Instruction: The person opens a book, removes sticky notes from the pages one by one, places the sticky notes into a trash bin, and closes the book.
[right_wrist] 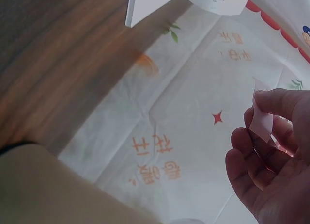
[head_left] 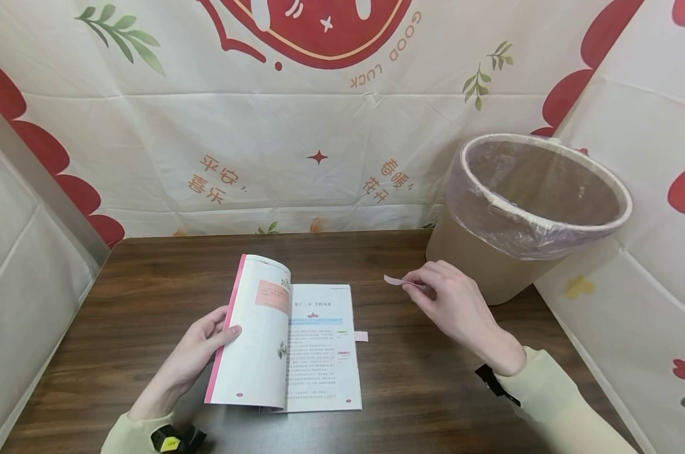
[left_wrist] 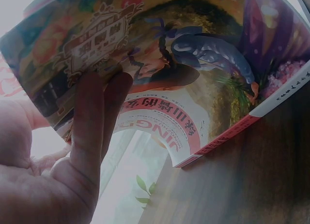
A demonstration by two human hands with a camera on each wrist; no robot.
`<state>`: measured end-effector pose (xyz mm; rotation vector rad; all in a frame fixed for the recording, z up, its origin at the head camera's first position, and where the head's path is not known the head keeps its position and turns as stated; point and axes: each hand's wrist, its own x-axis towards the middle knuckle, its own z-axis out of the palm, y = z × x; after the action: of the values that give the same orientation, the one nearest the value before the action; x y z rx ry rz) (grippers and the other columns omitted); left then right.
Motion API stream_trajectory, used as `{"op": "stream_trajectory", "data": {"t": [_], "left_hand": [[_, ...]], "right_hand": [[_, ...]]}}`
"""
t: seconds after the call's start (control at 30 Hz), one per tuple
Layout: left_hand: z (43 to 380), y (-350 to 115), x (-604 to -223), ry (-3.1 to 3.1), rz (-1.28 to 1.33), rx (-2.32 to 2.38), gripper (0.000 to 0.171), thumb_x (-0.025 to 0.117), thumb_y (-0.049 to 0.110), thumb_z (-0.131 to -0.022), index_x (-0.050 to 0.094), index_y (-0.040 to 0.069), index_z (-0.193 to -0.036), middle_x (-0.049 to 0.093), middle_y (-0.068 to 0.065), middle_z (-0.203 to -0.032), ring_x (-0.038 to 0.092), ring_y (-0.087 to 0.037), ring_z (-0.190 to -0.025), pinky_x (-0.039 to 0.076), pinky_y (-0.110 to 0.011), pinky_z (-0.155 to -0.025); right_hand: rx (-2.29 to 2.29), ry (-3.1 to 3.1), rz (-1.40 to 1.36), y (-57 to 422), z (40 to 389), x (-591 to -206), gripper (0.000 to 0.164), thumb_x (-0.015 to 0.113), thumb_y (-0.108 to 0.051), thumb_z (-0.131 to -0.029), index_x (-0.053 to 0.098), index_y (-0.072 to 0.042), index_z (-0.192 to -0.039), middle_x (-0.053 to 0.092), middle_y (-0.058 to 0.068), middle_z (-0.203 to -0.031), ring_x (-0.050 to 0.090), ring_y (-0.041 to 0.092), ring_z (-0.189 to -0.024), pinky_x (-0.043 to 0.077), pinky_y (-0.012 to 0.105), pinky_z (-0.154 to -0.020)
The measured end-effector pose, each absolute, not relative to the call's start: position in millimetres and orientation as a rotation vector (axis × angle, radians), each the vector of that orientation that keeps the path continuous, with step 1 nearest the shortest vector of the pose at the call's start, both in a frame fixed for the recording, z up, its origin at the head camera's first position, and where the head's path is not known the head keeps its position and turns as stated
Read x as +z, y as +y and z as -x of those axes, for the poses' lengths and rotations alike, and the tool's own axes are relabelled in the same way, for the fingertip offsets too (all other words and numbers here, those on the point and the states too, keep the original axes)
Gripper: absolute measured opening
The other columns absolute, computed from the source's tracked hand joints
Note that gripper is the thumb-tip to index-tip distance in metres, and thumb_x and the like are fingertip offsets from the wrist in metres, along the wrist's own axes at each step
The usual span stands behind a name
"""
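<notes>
An open book (head_left: 319,353) lies on the wooden table, its left part raised and curving. My left hand (head_left: 203,340) grips that raised part by its outer edge, thumb over the page. From below, the left wrist view shows the colourful illustrated cover (left_wrist: 160,64) with fingers pressed against it. A pink tab (head_left: 362,337) sticks out from the right page edge. To the right of the book, my right hand (head_left: 447,299) pinches a small pink paper strip (right_wrist: 262,120) between thumb and fingers, above the table.
A beige trash bin (head_left: 461,265) lined with a clear plastic bag stands at the table's back right. Behind the table hangs a printed cloth (head_left: 274,145), and more cloth covers both sides. Dark wood (head_left: 132,296) shows around the book.
</notes>
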<state>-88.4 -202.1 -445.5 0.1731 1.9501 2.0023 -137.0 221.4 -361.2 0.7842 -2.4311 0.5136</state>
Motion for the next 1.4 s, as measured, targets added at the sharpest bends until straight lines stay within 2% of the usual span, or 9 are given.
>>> {"op": "stream_trajectory", "data": {"t": [0.33, 0.6, 0.93, 1.1, 1.4], "left_hand": [[89, -203, -446, 1.952, -0.153, 1.993, 0.06, 0.056, 0.02, -0.098, 0.029, -0.006, -0.145, 0.065, -0.015, -0.117, 0.067, -0.03, -0.093, 0.055, -0.043, -0.075], [89, -203, -447, 1.952, -0.148, 1.996, 0.061, 0.056, 0.02, -0.097, 0.028, -0.006, -0.145, 0.065, -0.014, -0.117, 0.067, -0.03, -0.093, 0.055, -0.044, -0.075], [90, -203, -447, 1.951, -0.158, 1.997, 0.06, 0.056, 0.019, -0.097, 0.029, -0.006, -0.145, 0.064, -0.015, -0.117, 0.067, -0.031, -0.093, 0.055, -0.044, -0.075], [89, -203, -447, 1.95, -0.155, 2.0, 0.06, 0.056, 0.019, -0.098, 0.029, -0.007, -0.144, 0.065, -0.015, -0.117, 0.067, -0.03, -0.093, 0.055, -0.045, -0.075], [90, -204, -446, 1.944, -0.152, 1.992, 0.059, 0.055, 0.019, -0.098, 0.029, -0.006, -0.144, 0.065, -0.014, -0.116, 0.067, -0.03, -0.093, 0.055, -0.044, -0.075]], "right_hand": [[0.46, -2.389, -0.776, 233, 140, -341, 0.007, 0.074, -0.013, -0.08, 0.072, -0.018, -0.084, 0.058, -0.016, -0.077, 0.05, 0.005, -0.072, 0.043, 0.027, -0.06], [0.489, -2.336, -0.758, 244, 142, -325, 0.007, 0.075, -0.014, -0.08, 0.073, -0.016, -0.086, 0.06, -0.014, -0.078, 0.051, 0.004, -0.075, 0.038, 0.022, -0.066], [0.484, -2.281, -0.718, 260, 145, -301, 0.008, 0.073, -0.009, -0.08, 0.074, -0.01, -0.087, 0.066, -0.007, -0.081, 0.053, 0.009, -0.077, 0.038, 0.024, -0.067], [0.471, -2.237, -0.701, 267, 146, -288, 0.011, 0.074, -0.005, -0.077, 0.074, -0.009, -0.087, 0.067, -0.004, -0.079, 0.053, 0.01, -0.075, 0.036, 0.024, -0.067], [0.432, -2.202, -0.652, 280, 149, -266, 0.012, 0.074, -0.004, -0.076, 0.076, -0.008, -0.087, 0.067, -0.001, -0.077, 0.05, 0.01, -0.073, 0.032, 0.017, -0.066]]}}
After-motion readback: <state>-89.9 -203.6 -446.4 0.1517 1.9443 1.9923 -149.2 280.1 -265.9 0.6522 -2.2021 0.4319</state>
